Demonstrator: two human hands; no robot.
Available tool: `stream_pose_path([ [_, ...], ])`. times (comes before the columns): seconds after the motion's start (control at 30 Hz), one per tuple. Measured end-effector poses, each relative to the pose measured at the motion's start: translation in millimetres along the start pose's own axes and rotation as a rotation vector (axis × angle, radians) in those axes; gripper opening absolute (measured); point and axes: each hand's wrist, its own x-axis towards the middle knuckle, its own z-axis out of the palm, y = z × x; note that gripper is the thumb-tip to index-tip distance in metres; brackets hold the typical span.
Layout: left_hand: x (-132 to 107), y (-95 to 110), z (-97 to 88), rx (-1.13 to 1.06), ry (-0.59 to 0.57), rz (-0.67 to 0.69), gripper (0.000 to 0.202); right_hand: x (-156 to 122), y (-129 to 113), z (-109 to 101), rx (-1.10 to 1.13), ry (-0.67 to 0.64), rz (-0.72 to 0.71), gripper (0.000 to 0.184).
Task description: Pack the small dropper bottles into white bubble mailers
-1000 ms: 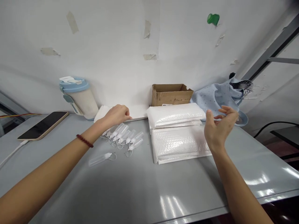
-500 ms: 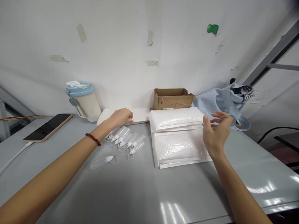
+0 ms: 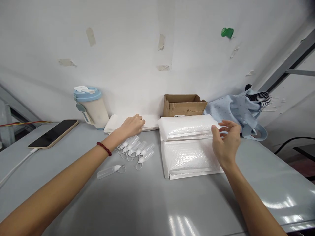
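My left hand, with curled fingers, is over the front of a stack of white paper by the wall. Its fingertips are turned away, so what they hold, if anything, is hidden. Just below it lie several clear squeeze bottles with white caps and loop ties, and one bottle lies apart, nearer to me. My right hand is at the right edge of the white bubble mailers, thumb and bent fingers apart, with nothing seen between them. The upper mailer has its padded end raised toward the back.
A small cardboard box stands behind the mailers. At the back left are a blue-lidded tumbler and a phone on a white cable. A light-blue cloth bag slumps against the wall at right. Everything rests on a grey table.
My view has shifted slightly, moving the scene a little to the right. My left hand has moved slightly rightward at the paper, its fingers more curled. My right hand has moved slightly left against the mailers.
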Motion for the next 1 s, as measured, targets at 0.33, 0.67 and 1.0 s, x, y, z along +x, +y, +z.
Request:
stream_pose_path([
  [0.33, -3.3, -1.4, 5.8, 0.051, 0.069, -0.213, 0.031, -9.6, -0.8, 6.5, -0.116, -0.127, -0.153, 0.029],
  [0.67, -54.3, 4.2, -20.5, -0.003, 0.543, -0.189, 0.040, -15.0, -4.5, 7.1, -0.312, -0.428, -0.463, 0.035],
  [1.0, -135.5, 75.9, 8.6, 0.214, 0.804, 0.382, 0.034, -56.8, -60.0, -7.8, -0.021, -0.507, -0.853, 0.039],
])
